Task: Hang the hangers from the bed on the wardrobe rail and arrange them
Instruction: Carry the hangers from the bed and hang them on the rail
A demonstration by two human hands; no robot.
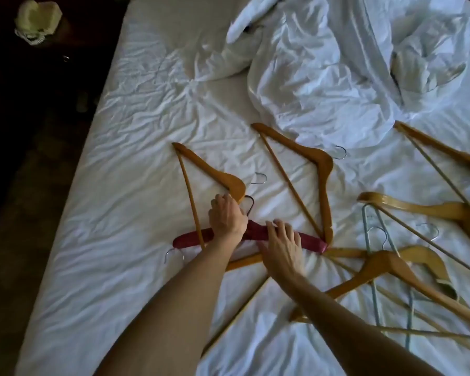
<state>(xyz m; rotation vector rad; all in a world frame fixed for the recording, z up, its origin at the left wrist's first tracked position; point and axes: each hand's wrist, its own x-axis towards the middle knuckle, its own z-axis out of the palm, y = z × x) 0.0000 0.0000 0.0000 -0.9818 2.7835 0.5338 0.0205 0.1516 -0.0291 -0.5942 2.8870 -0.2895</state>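
Several wooden hangers lie scattered on the white bed sheet [125, 202]. One wooden hanger [201, 169] lies at the left, another wooden hanger [307, 158] in the middle, more at the right [418, 213]. A dark red padded hanger [310, 241] lies across the near middle. My left hand [227, 215] grips it near its dark hook, fingers curled, beside the left wooden hanger's neck. My right hand [281, 246] lies over the red hanger's right arm with its fingers bent over it. A thin light-blue wire hanger [375, 240] lies among the right-hand pile. The wardrobe rail is out of view.
A crumpled white duvet [337, 77] covers the far right half of the bed. The bed's left edge drops to a dark floor [25, 185]. A pale object [37, 20] sits at the far left on something dark.
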